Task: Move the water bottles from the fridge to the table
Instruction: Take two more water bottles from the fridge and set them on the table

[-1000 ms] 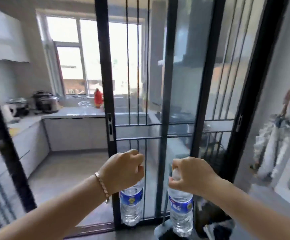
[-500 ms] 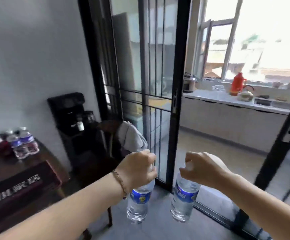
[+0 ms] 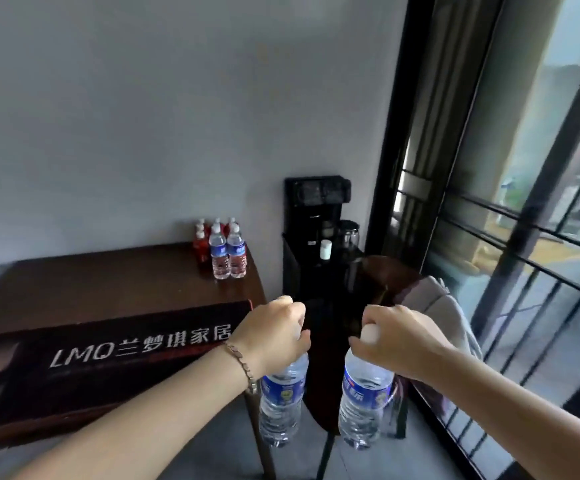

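My left hand (image 3: 272,336) grips the neck of a clear water bottle (image 3: 281,407) with a blue label; the bottle hangs straight down. My right hand (image 3: 397,337) holds a second water bottle (image 3: 363,403) by its white cap, also hanging. Both bottles are in the air just off the right end of the dark wooden table (image 3: 108,285). At the table's far right corner stand two blue-label water bottles (image 3: 228,252), with several red bottles (image 3: 201,242) behind them against the wall.
A long dark box with white lettering (image 3: 108,355) lies along the table's near side. A black water dispenser (image 3: 316,237) stands right of the table. A wooden chair with grey cloth (image 3: 430,299) is beside it. Black-framed glass sliding doors (image 3: 489,202) fill the right.
The view has swung left from the kitchen doors to the table and wall. Both hands still carry their bottles, and the table is now closer and more central.
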### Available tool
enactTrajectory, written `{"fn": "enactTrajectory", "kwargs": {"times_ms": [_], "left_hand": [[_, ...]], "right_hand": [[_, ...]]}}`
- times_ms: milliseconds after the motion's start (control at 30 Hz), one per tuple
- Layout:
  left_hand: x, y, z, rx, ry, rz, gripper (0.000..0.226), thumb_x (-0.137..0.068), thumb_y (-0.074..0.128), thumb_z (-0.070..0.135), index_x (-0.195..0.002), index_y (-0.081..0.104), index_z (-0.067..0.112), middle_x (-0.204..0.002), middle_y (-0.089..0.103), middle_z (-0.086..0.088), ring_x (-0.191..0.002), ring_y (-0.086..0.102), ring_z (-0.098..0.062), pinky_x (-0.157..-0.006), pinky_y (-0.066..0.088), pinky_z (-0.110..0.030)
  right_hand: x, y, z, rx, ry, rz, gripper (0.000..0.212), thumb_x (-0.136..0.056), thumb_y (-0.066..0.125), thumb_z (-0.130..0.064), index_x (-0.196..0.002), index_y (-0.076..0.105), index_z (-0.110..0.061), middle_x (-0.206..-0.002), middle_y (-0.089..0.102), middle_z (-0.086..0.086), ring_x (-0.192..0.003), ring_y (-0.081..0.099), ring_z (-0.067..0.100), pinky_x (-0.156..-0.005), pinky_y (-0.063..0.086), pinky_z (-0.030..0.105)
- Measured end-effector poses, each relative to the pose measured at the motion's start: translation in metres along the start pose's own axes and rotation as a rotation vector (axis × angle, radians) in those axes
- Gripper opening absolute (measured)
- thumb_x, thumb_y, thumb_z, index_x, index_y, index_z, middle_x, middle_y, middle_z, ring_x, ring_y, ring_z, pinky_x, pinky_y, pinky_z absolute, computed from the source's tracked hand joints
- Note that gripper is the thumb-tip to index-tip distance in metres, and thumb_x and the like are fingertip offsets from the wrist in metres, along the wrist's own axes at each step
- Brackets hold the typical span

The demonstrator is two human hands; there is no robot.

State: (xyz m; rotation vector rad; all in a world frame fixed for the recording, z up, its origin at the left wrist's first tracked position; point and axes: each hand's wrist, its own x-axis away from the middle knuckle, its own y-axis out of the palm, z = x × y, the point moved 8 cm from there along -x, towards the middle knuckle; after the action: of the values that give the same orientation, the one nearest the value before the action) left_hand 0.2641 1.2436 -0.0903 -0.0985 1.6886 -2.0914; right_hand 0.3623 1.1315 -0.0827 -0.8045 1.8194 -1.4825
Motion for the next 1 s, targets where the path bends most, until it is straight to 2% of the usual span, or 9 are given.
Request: {"fn": "enactTrajectory", "kwargs": {"times_ms": [100,267,433,567,767,900,1000], "left_hand": [[-0.037,0.001,-0.050,0.006,-0.141,0.000,0.024,-0.091,0.051,0.032,-0.076,0.043,0.015,-0.087,0.045,-0.001,-0.089,0.059,-0.028,-0.068,0.038,-0.031],[-0.080,0.003,-0.128,0.043,-0.354,0.019,0.026,-0.090,0.054,0.037,-0.077,0.043,0.017,-0.089,0.044,0.001,-0.081,0.055,-0.022,-0.072,0.043,-0.033],[-0.121,0.008,-0.207,0.048,-0.460,0.047,0.029,-0.089,0.058,0.040,-0.080,0.042,0.017,-0.090,0.041,0.003,-0.076,0.050,-0.016,-0.067,0.038,-0.027],[-0.160,0.028,-0.279,0.041,-0.458,0.002,0.031,-0.088,0.058,0.041,-0.079,0.038,0.018,-0.089,0.041,0.003,-0.074,0.049,-0.018,-0.066,0.037,-0.028],[-0.233,0.063,-0.386,0.059,-0.356,-0.067,0.031,-0.089,0.056,0.040,-0.081,0.036,0.017,-0.091,0.038,0.005,-0.072,0.048,-0.017,-0.064,0.034,-0.026],[-0.279,0.081,-0.438,0.091,-0.317,-0.085,0.029,-0.090,0.056,0.037,-0.081,0.036,0.018,-0.090,0.038,0.005,-0.071,0.046,-0.013,-0.063,0.033,-0.022],[-0.306,0.100,-0.464,0.125,-0.305,-0.113,0.025,-0.090,0.056,0.037,-0.089,0.047,0.014,-0.095,0.045,0.003,-0.079,0.057,-0.016,-0.064,0.037,-0.021]], "right_hand": [[-0.069,0.013,-0.013,-0.014,-0.095,-0.057,0.026,-0.082,0.052,-0.049,-0.083,0.050,-0.023,-0.077,0.056,-0.005,-0.074,0.053,0.020,-0.061,0.038,0.027],[-0.168,0.036,-0.036,-0.037,-0.188,-0.105,0.029,-0.083,0.053,-0.047,-0.090,0.054,-0.019,-0.089,0.065,-0.001,-0.086,0.063,0.022,-0.069,0.048,0.030],[-0.255,0.077,-0.054,-0.124,-0.171,-0.178,0.031,-0.086,0.055,-0.043,-0.095,0.053,-0.014,-0.089,0.060,0.003,-0.082,0.059,0.023,-0.065,0.044,0.028],[-0.325,0.121,-0.075,-0.146,-0.116,-0.194,0.036,-0.087,0.053,-0.042,-0.103,0.055,-0.011,-0.093,0.062,0.005,-0.084,0.059,0.024,-0.066,0.045,0.029],[-0.433,0.177,-0.111,-0.179,0.014,-0.219,0.035,-0.086,0.052,-0.043,-0.100,0.054,-0.011,-0.094,0.063,0.004,-0.081,0.056,0.023,-0.066,0.043,0.029],[-0.489,0.200,-0.129,-0.280,0.105,-0.211,0.024,-0.086,0.053,-0.040,-0.092,0.047,-0.017,-0.087,0.056,-0.001,-0.076,0.053,0.018,-0.050,0.033,0.022],[-0.524,0.220,-0.141,-0.316,0.141,-0.196,0.023,-0.086,0.053,-0.040,-0.092,0.047,-0.018,-0.085,0.054,-0.003,-0.072,0.051,0.014,-0.049,0.032,0.019]]}}
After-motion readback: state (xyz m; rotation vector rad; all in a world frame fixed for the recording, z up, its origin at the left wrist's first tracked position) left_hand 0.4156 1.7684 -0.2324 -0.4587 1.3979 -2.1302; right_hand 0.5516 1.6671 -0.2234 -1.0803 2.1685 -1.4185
